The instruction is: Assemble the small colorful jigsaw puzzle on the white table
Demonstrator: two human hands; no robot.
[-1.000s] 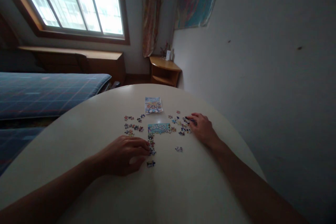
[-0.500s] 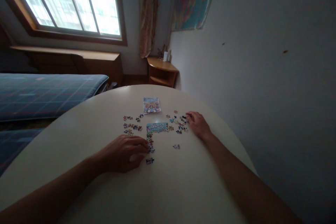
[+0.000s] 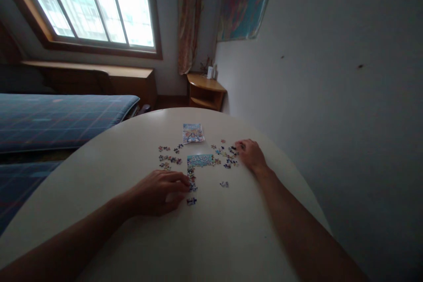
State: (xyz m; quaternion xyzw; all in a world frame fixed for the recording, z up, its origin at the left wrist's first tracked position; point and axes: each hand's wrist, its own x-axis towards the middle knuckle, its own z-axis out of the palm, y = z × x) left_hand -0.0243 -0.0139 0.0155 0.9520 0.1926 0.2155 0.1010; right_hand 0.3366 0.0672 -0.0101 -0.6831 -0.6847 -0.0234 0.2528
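Forming an upside-down L, the joined part of the puzzle (image 3: 200,160) lies flat near the middle of the table (image 3: 228,238), its blue lettered strip along the far side and a narrow, many-coloured column running down from the strip's left end toward the person. The left hand (image 3: 167,191) rests palm down beside that column, fingers loosely bent and thumb well apart from them, its fingertips at the column's left edge; it grips nothing visible. Just below the column lies an end piece (image 3: 191,202), near the left thumb. The right hand (image 3: 249,153) is at the right edge of a scattered cluster (image 3: 228,154), fingers curled downward beside the dark pieces; whether they pinch one cannot be told. Nearer the person than this cluster, a pale piece (image 3: 224,184) lies by itself. Left of the strip, more loose pieces (image 3: 170,159) spread in rough rows beyond the left hand. Past the strip lies a printed sheet (image 3: 193,133), mostly blue. Beyond the table's left side is a plaid mattress (image 3: 66,114); farther back stand a desk (image 3: 132,72) beneath a bright window (image 3: 89,4) and a corner stand (image 3: 205,83) beside a hanging curtain (image 3: 190,22).
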